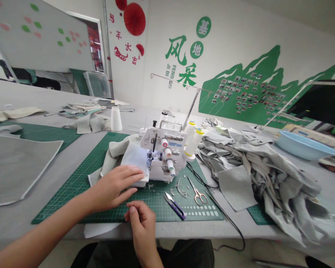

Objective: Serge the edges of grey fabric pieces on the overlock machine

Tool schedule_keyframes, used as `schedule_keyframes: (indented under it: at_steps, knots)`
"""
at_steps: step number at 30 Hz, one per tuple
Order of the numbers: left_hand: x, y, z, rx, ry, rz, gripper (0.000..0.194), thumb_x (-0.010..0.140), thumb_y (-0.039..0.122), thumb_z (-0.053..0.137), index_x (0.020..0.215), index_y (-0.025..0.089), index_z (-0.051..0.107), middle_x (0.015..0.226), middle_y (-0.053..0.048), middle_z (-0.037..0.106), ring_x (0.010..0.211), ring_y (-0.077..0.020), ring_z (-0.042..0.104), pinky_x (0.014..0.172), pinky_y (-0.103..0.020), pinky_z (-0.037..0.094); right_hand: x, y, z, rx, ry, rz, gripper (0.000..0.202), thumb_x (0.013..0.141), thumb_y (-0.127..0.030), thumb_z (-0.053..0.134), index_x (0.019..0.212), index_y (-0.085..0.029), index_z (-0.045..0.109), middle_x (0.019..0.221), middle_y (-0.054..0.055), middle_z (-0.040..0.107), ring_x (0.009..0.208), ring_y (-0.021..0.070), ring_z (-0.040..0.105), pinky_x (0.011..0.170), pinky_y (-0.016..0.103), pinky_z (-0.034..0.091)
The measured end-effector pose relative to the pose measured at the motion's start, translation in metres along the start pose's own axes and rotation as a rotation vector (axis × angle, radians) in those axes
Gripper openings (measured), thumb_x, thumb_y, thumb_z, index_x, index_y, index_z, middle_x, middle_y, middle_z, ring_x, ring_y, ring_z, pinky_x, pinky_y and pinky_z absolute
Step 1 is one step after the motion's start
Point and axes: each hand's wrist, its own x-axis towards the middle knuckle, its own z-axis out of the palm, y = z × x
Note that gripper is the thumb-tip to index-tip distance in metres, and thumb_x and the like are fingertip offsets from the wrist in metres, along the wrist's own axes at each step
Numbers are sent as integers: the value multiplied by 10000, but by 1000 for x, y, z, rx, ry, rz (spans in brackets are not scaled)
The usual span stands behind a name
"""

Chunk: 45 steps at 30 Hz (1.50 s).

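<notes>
My left hand (120,186) lies palm down with its fingers stretched out on a grey piece of fabric (134,154). This fabric rests on the bed of a white overlock sewing machine (163,149), and its right edge is at the lit presser foot. Folds of the same cloth hang behind and to the left of the hand. Close to the mat's front edge, my right hand (142,223) is loosely curled, thumb against the fingers, and nothing shows in it. Purple-handled thread snips (175,206) and small scissors (198,193) lie to its right on the green cutting mat (72,197).
A large heap of grey fabric pieces (248,160) covers the right side, near a blue basin (307,145). Thread cones (194,143) stand behind the machine. Another white cone (116,119) is further left. A white-edged grey piece (19,167) lies at left. Black cables (226,212) cross the table edge.
</notes>
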Motion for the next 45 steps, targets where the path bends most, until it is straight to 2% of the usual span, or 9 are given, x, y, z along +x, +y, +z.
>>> schedule_keyframes:
  at_steps: [7, 25, 33, 39, 45]
  knots:
    - [5, -5, -9, -85, -18, -17, 343, 961, 243, 540, 1292, 264, 628, 1320, -56, 655, 1189, -232, 607, 1048, -374, 471, 1, -1, -1, -20, -10, 7, 249, 951, -351, 549, 909, -188, 733, 698, 32, 682, 667, 179, 633, 632, 256, 471]
    - [15, -14, -3, -24, -24, -47, 380, 943, 286, 581, 1321, 252, 600, 1352, -69, 633, 1201, -258, 592, 1054, -414, 454, 1, 1, -2, -80, -13, -21, 243, 954, -338, 547, 905, -194, 737, 704, 35, 699, 677, 188, 654, 638, 262, 475]
    - [13, -6, 4, 38, 4, -68, 464, 894, 290, 638, 1346, 210, 570, 1365, -96, 616, 1237, -288, 563, 1078, -445, 441, 0, 0, -1, -100, -22, -24, 246, 956, -330, 537, 914, -195, 738, 706, 33, 692, 684, 186, 646, 643, 261, 466]
    - [14, -1, 7, 44, 37, -95, 487, 873, 285, 650, 1348, 219, 569, 1369, -96, 609, 1238, -289, 563, 1080, -446, 445, -1, -1, -1, -94, -1, -29, 243, 944, -336, 553, 891, -194, 743, 688, 33, 700, 660, 188, 648, 618, 259, 469]
    - [17, 11, 18, 84, 102, -161, 548, 836, 286, 680, 1353, 153, 559, 1348, -137, 608, 1228, -318, 549, 1078, -484, 437, 0, -3, -1, -102, -14, -44, 232, 948, -311, 545, 882, -191, 732, 700, 31, 697, 668, 184, 641, 629, 257, 455]
